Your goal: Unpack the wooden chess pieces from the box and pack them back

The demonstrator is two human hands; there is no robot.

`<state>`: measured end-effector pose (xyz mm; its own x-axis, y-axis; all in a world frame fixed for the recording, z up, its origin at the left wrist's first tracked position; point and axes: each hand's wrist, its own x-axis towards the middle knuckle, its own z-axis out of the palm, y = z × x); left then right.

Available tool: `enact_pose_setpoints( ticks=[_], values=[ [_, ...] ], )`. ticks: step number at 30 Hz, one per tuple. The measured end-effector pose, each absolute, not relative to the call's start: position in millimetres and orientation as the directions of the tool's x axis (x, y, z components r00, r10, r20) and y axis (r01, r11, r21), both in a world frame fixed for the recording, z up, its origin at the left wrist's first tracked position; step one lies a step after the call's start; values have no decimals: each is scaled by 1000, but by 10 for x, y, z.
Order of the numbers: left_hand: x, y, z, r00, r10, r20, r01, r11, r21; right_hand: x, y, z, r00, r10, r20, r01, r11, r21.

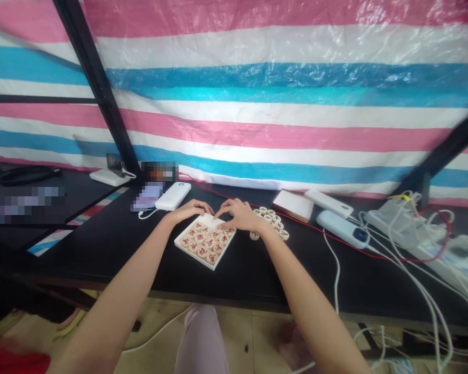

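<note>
A shallow white box (pixel 195 261) lies at an angle on the black table, filled over its near part with round Chinese chess pieces (pixel 203 251) marked in red. At its far end sits a plain white patch (pixel 207 222), whose kind I cannot make out. My left hand (pixel 193 209) curls around the box's far left corner, its fingertips partly hidden. Over the far right corner is my right hand (pixel 239 214), thumb and forefinger apart and touching the box's contents. More chess pieces (pixel 272 220) with dark marks lie in a cluster just right of my right hand.
A white power bank (pixel 173 196) and a phone (pixel 148 196) are at the left. To the right lie a white box lid or tray (pixel 293 205), a light blue power bank (pixel 342 228), another white power bank (pixel 329 203) and tangled white cables (pixel 421 280). A red cord (pixel 304 223) crosses behind.
</note>
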<state>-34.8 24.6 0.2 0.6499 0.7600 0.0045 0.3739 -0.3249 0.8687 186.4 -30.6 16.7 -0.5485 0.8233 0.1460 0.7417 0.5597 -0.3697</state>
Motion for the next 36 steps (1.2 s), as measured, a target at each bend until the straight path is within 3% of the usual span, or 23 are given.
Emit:
enact_pose_setpoints(
  ticks=[5,11,16,20,24,32,36],
  values=[
    [-350,258,-13,649,761,9,367,-324,872,1796,-353,185,-590,802,88,753,587,-297],
    [-352,265,-16,642,766,-1,381,-319,868,1813,-342,160,-628,778,22,734,602,-314],
    [-341,246,-1,644,765,5,366,-314,876,1809,-318,176,-614,760,213,669,644,-371],
    [-341,235,11,643,766,-1,374,-313,873,1901,-252,167,-411,842,349,751,530,-395],
    [-342,239,15,649,761,-1,375,-319,871,1948,-199,77,-278,891,359,872,391,-295],
    [-340,259,-12,655,756,8,349,-312,884,1826,-210,-102,-363,860,357,885,439,-157],
    [-334,249,-4,647,763,-4,362,-303,882,1811,-228,-96,-327,876,355,899,404,-171]
  ],
)
